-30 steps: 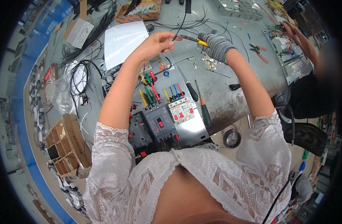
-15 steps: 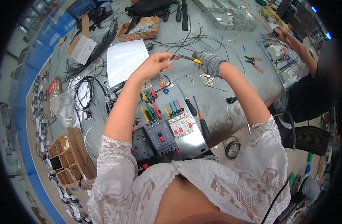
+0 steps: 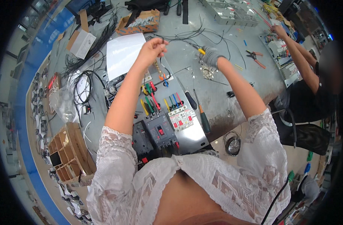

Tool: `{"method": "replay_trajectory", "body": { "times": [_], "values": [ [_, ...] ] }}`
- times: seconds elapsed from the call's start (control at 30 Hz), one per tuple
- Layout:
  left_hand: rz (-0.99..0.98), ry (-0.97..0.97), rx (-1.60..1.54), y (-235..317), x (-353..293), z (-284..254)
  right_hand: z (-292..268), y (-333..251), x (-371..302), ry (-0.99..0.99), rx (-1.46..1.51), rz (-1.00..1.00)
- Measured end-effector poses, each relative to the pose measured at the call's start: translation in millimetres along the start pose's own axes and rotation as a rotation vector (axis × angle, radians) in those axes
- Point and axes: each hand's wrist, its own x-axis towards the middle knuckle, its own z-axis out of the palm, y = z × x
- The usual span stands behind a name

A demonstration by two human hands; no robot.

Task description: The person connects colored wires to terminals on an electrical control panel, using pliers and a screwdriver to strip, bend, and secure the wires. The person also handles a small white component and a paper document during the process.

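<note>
My left hand (image 3: 152,51) is raised above the far end of the panel, thumb and fingers pinched on a thin black wire (image 3: 163,42). My right hand (image 3: 212,57), in a grey striped glove, is closed round yellow-handled pliers (image 3: 201,51). Their jaws point toward my left hand, apart from it, and are blurred. Below my hands lies a metal mounting panel (image 3: 195,137) with a dark circuit breaker (image 3: 159,128) and a row of white breakers with red switches (image 3: 182,119). Yellow, green, blue and red wires rise from holes in the panel.
Small metal terminals (image 3: 209,72) lie below my right hand. A black-handled screwdriver (image 3: 204,120) lies beside the panel; orange-handled pliers (image 3: 255,59) lie farther right. White paper (image 3: 123,54) and loose black cables are at left. A co-worker's arm (image 3: 298,56) reaches over another panel.
My hands have moved apart: the left has shifted left and away from me, while the pliers have come away from the black wire. The right hand has shifted slightly away from me.
</note>
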Motion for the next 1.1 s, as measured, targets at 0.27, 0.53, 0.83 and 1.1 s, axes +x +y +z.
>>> {"method": "replay_trajectory", "body": {
  "times": [0.27,0.53,0.83,1.1],
  "values": [
    [0.107,0.321,-0.046,-17,2,-14,13,-63,30,0.367,0.28,-0.309],
    [0.022,0.231,0.023,-16,-7,-25,41,-112,45,-0.065,0.88,-0.538],
    [0.063,-0.02,1.331,-20,-24,-29,47,-127,50,-0.057,-0.547,-0.497],
    [-0.05,-0.107,1.512,-21,-27,-14,56,-130,52,-0.266,-0.663,-0.456]
  ]
}}
